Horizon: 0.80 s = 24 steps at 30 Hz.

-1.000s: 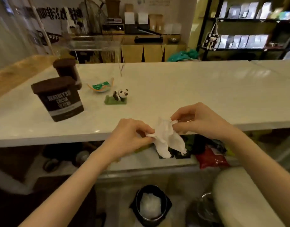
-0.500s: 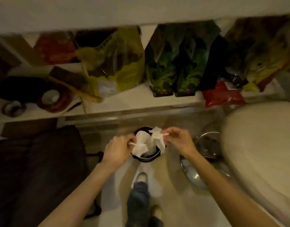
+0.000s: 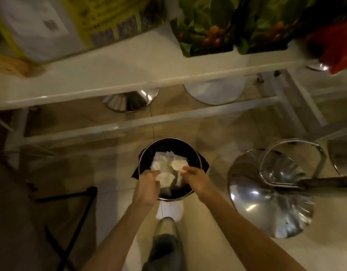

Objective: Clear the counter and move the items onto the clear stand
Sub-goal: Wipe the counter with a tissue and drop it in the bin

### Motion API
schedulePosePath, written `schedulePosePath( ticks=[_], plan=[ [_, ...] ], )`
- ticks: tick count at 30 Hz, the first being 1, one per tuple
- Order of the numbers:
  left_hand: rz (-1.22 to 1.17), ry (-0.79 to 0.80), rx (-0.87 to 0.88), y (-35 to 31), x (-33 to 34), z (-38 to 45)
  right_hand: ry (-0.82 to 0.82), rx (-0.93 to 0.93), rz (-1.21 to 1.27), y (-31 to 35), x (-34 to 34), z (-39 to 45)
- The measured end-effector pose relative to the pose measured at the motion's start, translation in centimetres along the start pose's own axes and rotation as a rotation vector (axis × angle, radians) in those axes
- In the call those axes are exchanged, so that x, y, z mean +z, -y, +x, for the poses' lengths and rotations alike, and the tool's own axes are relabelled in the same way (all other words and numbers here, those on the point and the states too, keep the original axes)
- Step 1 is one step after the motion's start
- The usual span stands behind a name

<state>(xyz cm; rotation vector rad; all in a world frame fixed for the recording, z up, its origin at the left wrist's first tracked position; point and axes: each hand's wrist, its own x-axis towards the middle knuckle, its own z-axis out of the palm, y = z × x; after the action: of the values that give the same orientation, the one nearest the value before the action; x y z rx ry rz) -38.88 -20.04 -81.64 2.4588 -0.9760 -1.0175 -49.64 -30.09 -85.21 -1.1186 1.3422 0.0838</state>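
Observation:
I am looking straight down at a round black bin on the floor, with crumpled white tissue in its mouth. My left hand is over the bin's near left rim, fingers pinched on a piece of the tissue. My right hand is over the near right rim, thumb and forefinger closed against another piece of tissue. The counter top and the clear stand are out of view.
A white shelf above the bin holds a yellow bag and green leaf-print bags. A chrome stool base stands right of the bin. My shoe is just behind it, and a black frame lies left.
The view swung down from the counter top to the floor. Both hands carried the white tissue down from counter height to the mouth of the bin, tearing it apart on the way.

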Motion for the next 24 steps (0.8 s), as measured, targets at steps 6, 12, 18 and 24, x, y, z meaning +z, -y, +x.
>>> schedulePosePath(
  ticks=[6,12,18,24],
  plan=[
    [-0.110,0.090,-0.185,1.7,4.0,4.9,0.054,0.060,-0.007,-1.2,1.9,5.5],
    [-0.150,0.261,-0.225,0.7,2.7,3.8,0.041,-0.013,-0.175,0.1,0.6,3.8],
    [-0.077,0.226,-0.111,-3.1,-4.7,-1.9,-0.008,-0.202,-0.249,5.0,-2.8,-4.3],
    [0.049,0.173,0.022,-10.9,-15.5,-11.1,0.069,-0.298,-0.311,12.8,-6.4,-17.0]
  ],
)
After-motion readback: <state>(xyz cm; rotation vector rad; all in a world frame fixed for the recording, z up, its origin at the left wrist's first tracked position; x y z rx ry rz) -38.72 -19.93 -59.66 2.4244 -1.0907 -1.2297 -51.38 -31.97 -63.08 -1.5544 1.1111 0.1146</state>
